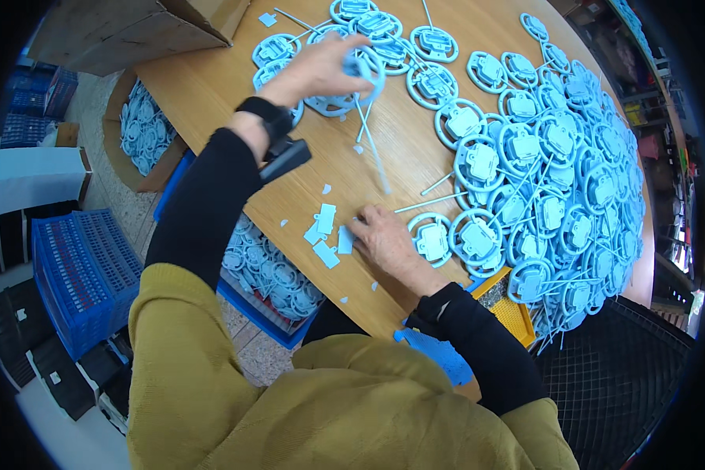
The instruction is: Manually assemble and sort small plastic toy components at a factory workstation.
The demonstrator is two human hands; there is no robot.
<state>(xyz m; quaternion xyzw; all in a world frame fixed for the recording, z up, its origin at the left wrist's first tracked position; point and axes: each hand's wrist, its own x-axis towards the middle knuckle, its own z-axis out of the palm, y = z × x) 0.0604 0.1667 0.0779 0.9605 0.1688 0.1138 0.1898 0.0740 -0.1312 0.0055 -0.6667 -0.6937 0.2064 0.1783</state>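
Note:
My left hand (pixel 321 72) is closed around a light-blue plastic ring part (pixel 372 72), raised over others like it at the far side of the table; it is slightly blurred. Thin light-blue rods (pixel 372 145) extend below it toward me. My right hand (pixel 390 244) rests low on the table with bent fingers, its fingertips at the edge of a small light-blue rectangular plate (pixel 345 240). Beside that plate lie several similar plates (pixel 326 254). Just right of this hand are ring parts with flat plates in their middles (pixel 431 240).
A large heap of light-blue ring parts (pixel 560 141) covers the table's right side. Under its near edge sits a yellow basket (pixel 517 313). A cardboard box (pixel 125 35) stands far left. Below the table edge are a blue crate (pixel 262 327) of parts and a stack of blue crates (pixel 86 274).

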